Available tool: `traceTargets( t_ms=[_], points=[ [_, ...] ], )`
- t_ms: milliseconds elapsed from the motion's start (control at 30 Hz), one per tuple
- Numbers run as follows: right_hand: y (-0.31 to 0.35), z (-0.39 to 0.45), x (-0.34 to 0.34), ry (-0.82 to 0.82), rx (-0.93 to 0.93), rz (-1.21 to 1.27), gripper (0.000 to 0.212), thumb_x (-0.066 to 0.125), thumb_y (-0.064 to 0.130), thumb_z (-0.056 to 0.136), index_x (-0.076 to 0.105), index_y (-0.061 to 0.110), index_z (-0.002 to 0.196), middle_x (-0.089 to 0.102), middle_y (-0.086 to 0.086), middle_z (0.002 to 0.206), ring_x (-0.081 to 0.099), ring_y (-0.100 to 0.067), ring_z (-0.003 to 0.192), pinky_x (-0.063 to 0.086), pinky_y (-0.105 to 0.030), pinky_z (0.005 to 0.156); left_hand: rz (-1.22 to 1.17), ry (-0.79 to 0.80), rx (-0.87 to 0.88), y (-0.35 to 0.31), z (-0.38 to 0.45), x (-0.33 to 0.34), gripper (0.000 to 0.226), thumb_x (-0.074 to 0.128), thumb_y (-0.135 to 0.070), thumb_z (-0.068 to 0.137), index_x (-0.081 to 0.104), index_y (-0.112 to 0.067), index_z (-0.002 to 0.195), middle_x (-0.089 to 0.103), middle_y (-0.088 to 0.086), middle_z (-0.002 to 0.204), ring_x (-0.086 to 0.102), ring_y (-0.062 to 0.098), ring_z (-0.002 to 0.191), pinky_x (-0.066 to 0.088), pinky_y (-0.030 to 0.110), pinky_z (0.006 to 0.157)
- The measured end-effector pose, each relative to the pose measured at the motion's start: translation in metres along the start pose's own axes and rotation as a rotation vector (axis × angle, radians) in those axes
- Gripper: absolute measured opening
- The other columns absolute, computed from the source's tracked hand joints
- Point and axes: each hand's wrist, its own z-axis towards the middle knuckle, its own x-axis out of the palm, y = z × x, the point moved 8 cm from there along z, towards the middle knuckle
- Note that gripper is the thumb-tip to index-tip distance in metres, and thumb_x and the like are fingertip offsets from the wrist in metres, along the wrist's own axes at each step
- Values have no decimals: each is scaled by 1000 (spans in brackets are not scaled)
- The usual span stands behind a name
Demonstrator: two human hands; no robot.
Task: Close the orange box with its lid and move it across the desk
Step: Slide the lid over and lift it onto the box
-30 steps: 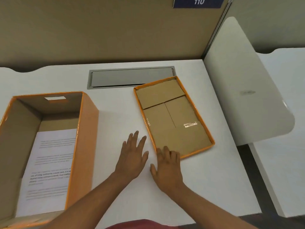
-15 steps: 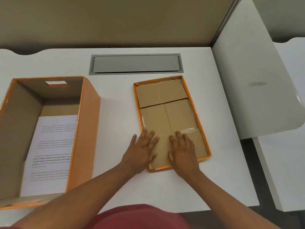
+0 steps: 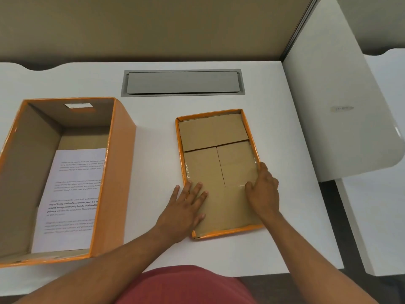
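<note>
A: Head view, looking down. Orange box [image 3: 63, 176] sits at left of frame on the white desk [image 3: 153, 172], open at the top, brown inside. Printed sheet [image 3: 72, 198] lies flat on its floor. Handle slot shows in the far wall.

B: And the lid?

A: Lid [image 3: 217, 172] lies centre-right of frame, inner side up, orange rim around brown cardboard flaps. Well apart from the box, bare desk between them.

B: Hands relative to it?

A: Both on the lid's lower half, one at each long side. Left hand [image 3: 186, 207] lies flat and spread, palm down across the left rim; fingers reach onto the cardboard, heel of the palm on the desk just outside. Nothing gripped there, only pressing or resting.

B: Right one?

A: Right hand [image 3: 263, 189] sits at the right rim. Thumb lies inside on the cardboard, fingers curl over the rim's outer side. Looks like a loose pinch on the edge; how firm, cannot tell.

B: Lid raised at all?

A: Appears flat on the desk; the near corner under the left hand is hidden.

B: Surroundings?

A: Grey cable hatch [image 3: 183, 83] in the desk above the lid, tan partition [image 3: 153, 25] across the top of frame, white side panel [image 3: 333, 110] at right.
</note>
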Motion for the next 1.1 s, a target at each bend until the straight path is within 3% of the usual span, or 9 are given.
traceTargets(
  t_ms=[167, 300, 400, 533, 667, 833, 967, 1033, 1100],
  points=[
    [11, 0, -42, 5, 122, 281, 71, 61, 11, 98, 25, 18, 159, 63, -16, 137, 64, -36, 118, 51, -47, 98, -206, 34, -65, -1, -1, -11, 72, 30, -58, 107, 10, -25, 168, -5, 1, 177, -11, 24, 163, -3, 41, 132],
    [40, -17, -90, -61, 59, 430, 60, 69, 16, 96, 44, 22, 150, 66, -7, 132, 62, -17, 95, 54, -29, 78, -393, -55, -135, 4, -8, -35, 65, 29, -60, 107, 33, -25, 161, 18, -2, 176, 21, 20, 161, 5, 42, 132],
    [77, -40, -111, -51, -13, 549, 57, 74, 18, 92, 52, 28, 144, 69, 2, 120, 68, -10, 92, 61, -37, 80, -713, -117, -243, 9, -16, -56, 63, 33, -62, 105, 44, -28, 157, 29, -7, 172, 33, 15, 156, 17, 38, 129],
    [135, -78, -117, 2, -197, 566, 56, 75, 26, 92, 51, 32, 142, 68, 12, 114, 68, 0, 88, 52, -6, 58, -1148, -341, -317, 6, -33, -103, 69, 41, -72, 95, 37, -45, 157, 28, -17, 170, 31, 6, 155, 33, 38, 124],
    [163, -97, -100, 42, -282, 559, 43, 63, 26, 101, 52, 35, 141, 67, 16, 119, 66, 2, 88, 45, 4, 58, -1370, -410, -290, -8, -43, -152, 71, 48, -69, 88, 29, -57, 155, 40, -34, 149, 56, -6, 120, 53, 30, 96],
    [163, -98, -96, 49, -270, 665, 38, 50, 9, 104, 58, 30, 134, 75, 12, 114, 75, -8, 91, 63, -20, 75, -1252, -353, -315, -13, -47, -169, 74, 63, -67, 83, 29, -60, 148, 51, -13, 157, 56, 19, 137, 57, 46, 105],
    [153, -87, -84, 88, -209, 768, 37, 47, 4, 104, 60, 25, 131, 79, 8, 108, 77, -14, 92, 62, -26, 76, -1169, -408, -384, -5, -54, -176, 73, 75, -36, 93, 38, -41, 155, 50, -40, 117, 60, -10, 97, 50, 10, 74],
    [147, -82, -68, 109, -168, 786, 36, 49, 5, 103, 61, 24, 130, 77, 7, 115, 75, -14, 99, 60, -28, 79, -1130, -472, -451, 3, -62, -180, 69, 76, -28, 91, 44, -36, 152, 43, -40, 98, 58, -13, 79, 43, 5, 58],
    [137, -77, -45, 142, -117, 778, 35, 52, 7, 102, 61, 25, 130, 74, 7, 122, 72, -14, 107, 58, -31, 83, -1121, -525, -487, 11, -71, -185, 72, 77, -25, 90, 44, -33, 153, 46, -40, 106, 58, -5, 84, 43, 7, 65]
  ],
)
